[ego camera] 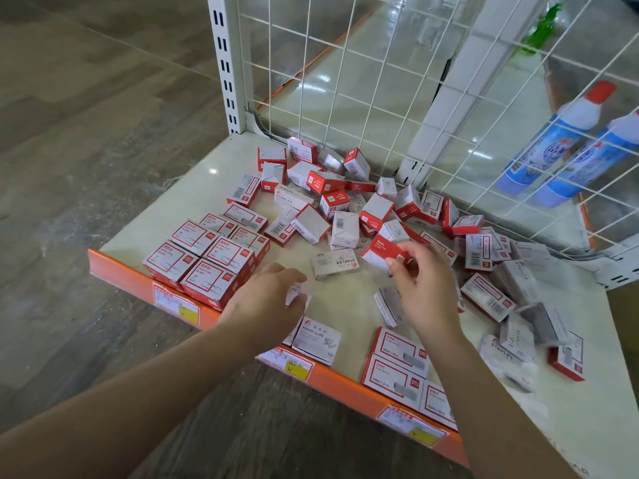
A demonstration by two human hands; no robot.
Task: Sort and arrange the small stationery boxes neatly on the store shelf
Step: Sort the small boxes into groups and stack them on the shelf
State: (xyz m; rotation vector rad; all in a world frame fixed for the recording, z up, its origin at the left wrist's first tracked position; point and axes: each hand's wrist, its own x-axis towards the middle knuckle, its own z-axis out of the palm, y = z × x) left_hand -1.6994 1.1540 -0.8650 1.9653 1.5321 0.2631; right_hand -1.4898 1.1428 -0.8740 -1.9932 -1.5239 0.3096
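Both forearms enter from bottom of frame and reach over the orange shelf lip [349, 385].

L hand [266, 302]: palm down near shelf front, fingers curled round a small white box [300, 294]; box mostly hidden under the fingers, print unreadable.

R hand [420, 288]: raised just above shelf [345, 299] surface, thumb and fingers pinching a red-and-white box [382, 252] at its near end; box tilted, red face up.

Shelf contents:
- Front L corner: tidy block of red-framed boxes [207, 257], set edge to edge, approx. two rows, labels up.
- Front centre, at the lip: white box marked PAPER CLIPS [317, 340], flat, just R of L wrist.
- Front R: three flat red-framed boxes [397, 366] in a line along the lip, touching.
- Centre, between the hands: grey box marked STAPLES [334, 262], flat, apart from both hands.
- Rear and R side: loose heap of mixed boxes [345, 198], red-and-white and grey, tilted at all angles, some stacked on each other, reaching the wire mesh back panel [345, 81].

Price tags [176, 302] w/ yellow stickers are fixed to the orange lip at three spots.

Behind the mesh, R: two blue-and-white bottles [567, 146], red cap on one, leaning.
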